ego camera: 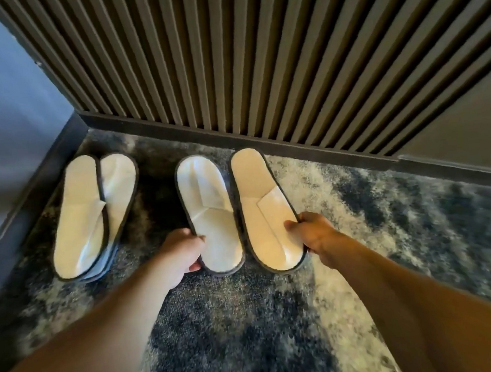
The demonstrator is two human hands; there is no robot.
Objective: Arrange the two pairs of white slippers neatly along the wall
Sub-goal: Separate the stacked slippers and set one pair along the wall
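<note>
Two pairs of flat white slippers with dark edging lie on the mottled grey carpet (pixel 358 205), pointing toward the slatted wall (pixel 256 51). The left pair (pixel 92 214) sits near the corner, one slipper overlapping the other. The right pair lies side by side, the left slipper (pixel 207 207) just beside the right slipper (pixel 265 210).

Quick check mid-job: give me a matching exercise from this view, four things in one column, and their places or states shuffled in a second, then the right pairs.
Things:
1. left hand
2. right hand
3. corner pair
4. slatted wall

States:
A. overlapping each other, untouched, near the left baseboard
B. gripping the outer edge of the right-hand slipper
C. dark vertical ribs above the carpet
D. gripping the edge of the middle slipper

Pairs: 1-D, 2-B, 3-A, 4-C
</note>
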